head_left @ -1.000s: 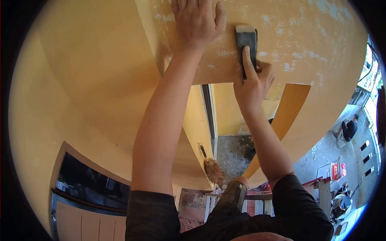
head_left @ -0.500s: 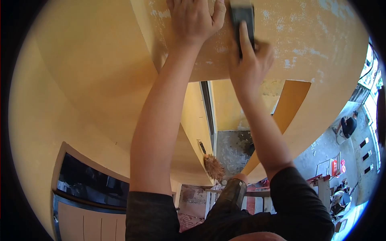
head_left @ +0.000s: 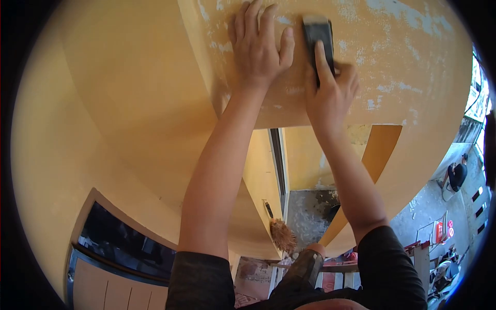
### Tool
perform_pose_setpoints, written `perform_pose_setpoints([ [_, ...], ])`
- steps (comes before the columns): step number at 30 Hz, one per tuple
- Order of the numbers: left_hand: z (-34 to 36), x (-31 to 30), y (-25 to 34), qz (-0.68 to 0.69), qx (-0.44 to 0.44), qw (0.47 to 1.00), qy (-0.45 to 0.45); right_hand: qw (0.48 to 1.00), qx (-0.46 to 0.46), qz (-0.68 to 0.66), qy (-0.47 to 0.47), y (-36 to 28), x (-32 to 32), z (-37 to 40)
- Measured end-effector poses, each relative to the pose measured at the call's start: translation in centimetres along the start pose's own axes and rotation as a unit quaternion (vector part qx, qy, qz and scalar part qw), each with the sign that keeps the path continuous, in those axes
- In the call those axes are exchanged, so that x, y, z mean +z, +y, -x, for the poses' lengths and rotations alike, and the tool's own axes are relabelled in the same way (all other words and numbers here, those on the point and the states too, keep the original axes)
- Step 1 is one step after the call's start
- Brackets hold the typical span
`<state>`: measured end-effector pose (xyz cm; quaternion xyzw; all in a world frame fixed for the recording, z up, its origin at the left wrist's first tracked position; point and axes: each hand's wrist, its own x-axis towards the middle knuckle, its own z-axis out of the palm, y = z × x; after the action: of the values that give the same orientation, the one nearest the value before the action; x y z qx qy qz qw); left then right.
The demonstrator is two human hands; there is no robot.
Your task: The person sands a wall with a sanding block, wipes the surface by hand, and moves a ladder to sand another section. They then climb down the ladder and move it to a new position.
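My left hand (head_left: 258, 49) lies flat against the yellow wall (head_left: 289, 106), fingers spread and holding nothing. To its right, my right hand (head_left: 333, 90) grips a dark sanding block (head_left: 317, 41), with the index finger stretched along its back. The block's light front end points up the wall, and its face against the surface is hidden. Whitish worn patches (head_left: 411, 18) mark the paint around and to the right of both hands.
Below the wall's lower edge is an opening with a grey floor (head_left: 307, 212). A brown feather duster (head_left: 282, 235) hangs on the left side wall. Ladder parts (head_left: 421, 268) show beside my leg. A person (head_left: 456, 175) sits far right, and a dark-glass window (head_left: 126, 240) is lower left.
The view has shifted, so the wall and both hands appear lower. My left hand stays spread on the wall, and my right hand still grips the sanding block.
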<state>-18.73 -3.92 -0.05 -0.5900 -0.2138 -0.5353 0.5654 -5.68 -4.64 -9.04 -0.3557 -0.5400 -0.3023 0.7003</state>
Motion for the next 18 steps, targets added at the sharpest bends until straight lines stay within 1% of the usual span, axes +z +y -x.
perform_pose_setpoints([
  [1, -0.1, 0.0, 0.0, -0.011, -0.014, 1.0, 0.006, 1.0, -0.002, 0.002, 0.004, 0.0, 0.6, -0.8],
  [3, -0.2, 0.0, -0.1, -0.009, -0.014, 1.0, 0.0, 0.999, -0.01, -0.014, 0.047, -0.2, 0.8, -1.1],
  [4, -0.2, -0.1, -0.1, -0.008, -0.007, 1.0, -0.004, 0.999, -0.012, -0.014, 0.044, -0.1, 0.2, 0.1],
  [6, -0.1, 0.0, 0.1, -0.008, -0.003, 1.0, -0.003, 0.999, 0.026, -0.014, -0.036, 0.1, -1.1, 3.4],
  [7, -0.2, 0.0, -0.1, -0.008, 0.003, 1.0, 0.0, 0.999, 0.028, -0.018, -0.031, 0.0, -0.9, 2.8],
  [9, -0.1, -0.2, -0.1, -0.01, 0.0, 1.0, -0.002, 1.0, -0.006, -0.003, 0.0, 0.1, -0.2, 0.3],
  [12, -0.5, 0.1, -0.1, -0.011, -0.012, 1.0, 0.001, 1.0, 0.008, 0.017, 0.017, -0.9, 0.0, -2.0],
  [15, -0.3, 0.0, 0.1, -0.015, -0.01, 1.0, -0.002, 0.999, 0.02, -0.01, -0.03, -0.1, -1.0, 3.6],
  [18, -0.1, -0.2, 0.0, -0.018, -0.001, 1.0, -0.002, 0.999, 0.011, 0.002, -0.036, 0.1, -1.1, 2.1],
])
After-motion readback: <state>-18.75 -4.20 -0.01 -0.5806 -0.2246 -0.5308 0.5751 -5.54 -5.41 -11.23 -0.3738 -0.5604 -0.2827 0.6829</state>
